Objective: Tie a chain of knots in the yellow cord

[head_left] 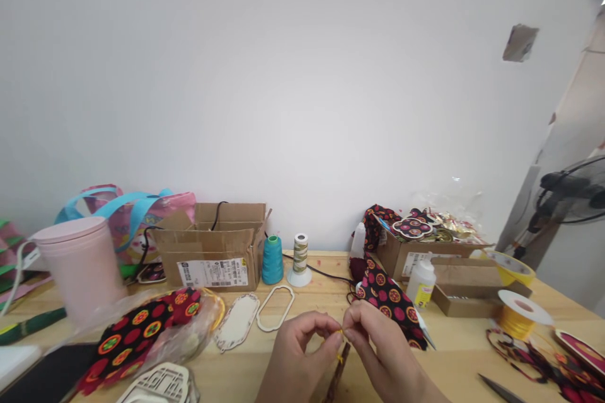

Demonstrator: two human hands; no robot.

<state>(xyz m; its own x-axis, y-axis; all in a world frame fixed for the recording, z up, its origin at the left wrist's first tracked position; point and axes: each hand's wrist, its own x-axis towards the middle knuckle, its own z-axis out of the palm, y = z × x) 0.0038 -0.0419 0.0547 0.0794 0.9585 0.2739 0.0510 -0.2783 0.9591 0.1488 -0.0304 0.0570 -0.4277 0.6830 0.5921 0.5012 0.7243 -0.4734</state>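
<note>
Pinches yellow thread (341, 331) between thumb and index finger of left hand (306, 356), tips closed down on it. Holds same thread in right hand (378, 352), thumb and bent fingers shut in a tight pinch, right beside left fingertips. Cannot tell how much thread lies hidden inside either pinch. Shows yellow wraps just under fingertips too, around a narrow dark reddish strip (334, 379) that slants down toward 6 o'clock between both hands. Cannot tell whether strip touches either palm.

Taking hands as clock centre: places an oval frame (275, 308) near left hand at 10 o'clock, beside a pale plaque (237, 322). Sets a teal thread cone (272, 261) and a patterned cord spool (300, 258) at 11. Puts an open cardboard box (208, 255) at 10, a pink lidded bin (80, 267) farther out between 9 and 10. Lays patterned fabric (142, 334), partly in clear plastic, at 9, with stacked wooden cutouts (163, 384) between 8 and 9.

Drapes floral cloth (388, 296) at 2 o'clock, just beside right hand, with a glue bottle (420, 283) next to it. Stands a filled carton (394, 252) behind, between 1 and 2. Has a yellow ribbon spool (517, 321) at 3 and a dark pointed blade (501, 388) between 3 and 4, all on a wooden table (454, 352).
</note>
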